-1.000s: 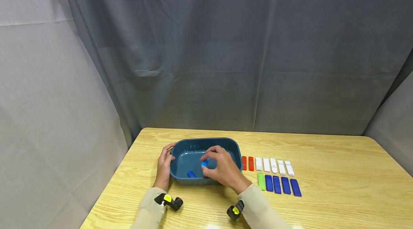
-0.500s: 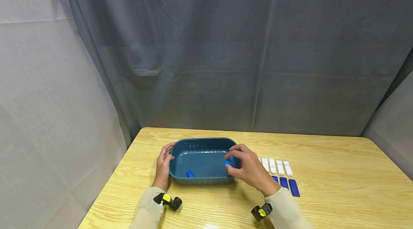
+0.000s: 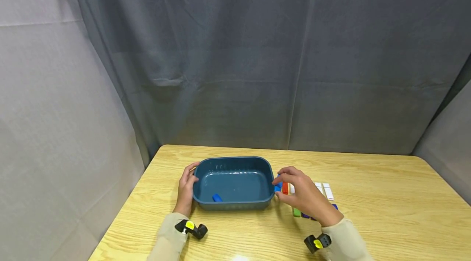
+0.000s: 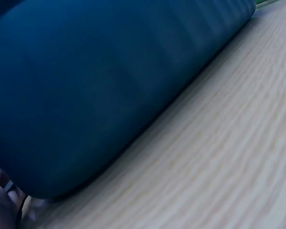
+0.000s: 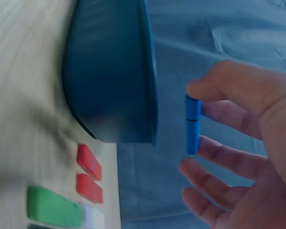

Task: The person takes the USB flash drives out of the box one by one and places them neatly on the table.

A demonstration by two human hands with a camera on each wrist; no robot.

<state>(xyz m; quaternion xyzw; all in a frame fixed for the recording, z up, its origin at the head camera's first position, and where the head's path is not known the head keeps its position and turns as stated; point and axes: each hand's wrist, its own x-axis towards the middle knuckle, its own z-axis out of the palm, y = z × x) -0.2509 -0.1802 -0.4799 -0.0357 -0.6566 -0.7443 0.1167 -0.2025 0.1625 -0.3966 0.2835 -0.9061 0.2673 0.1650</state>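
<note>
My right hand (image 3: pixel 307 197) pinches a blue USB stick (image 5: pixel 192 126) between thumb and fingers, just outside the right end of a dark teal plastic tub (image 3: pixel 235 206). In the right wrist view the stick stands edge-on, a dark seam across it, with the lower fingers spread below. My left hand (image 3: pixel 185 191) grips the tub's left end, fingers at the rim. Another blue USB stick (image 3: pixel 217 198) lies on the tub's floor near the front wall. The left wrist view is mostly filled by the tub's outer wall (image 4: pixel 109 95).
Right of the tub, USB sticks lie in two rows on the wooden table (image 3: pixel 386 204): red sticks (image 5: pixel 89 162) and white sticks (image 3: pixel 327 191) behind, a green stick (image 3: pixel 296 212) and dark blue ones in front. My right hand hides part of them. A grey curtain (image 3: pixel 235 69) hangs behind.
My right hand has moved right with the blue USB stick, from over the tub to past its right rim. The left hand stays at the tub's left end.
</note>
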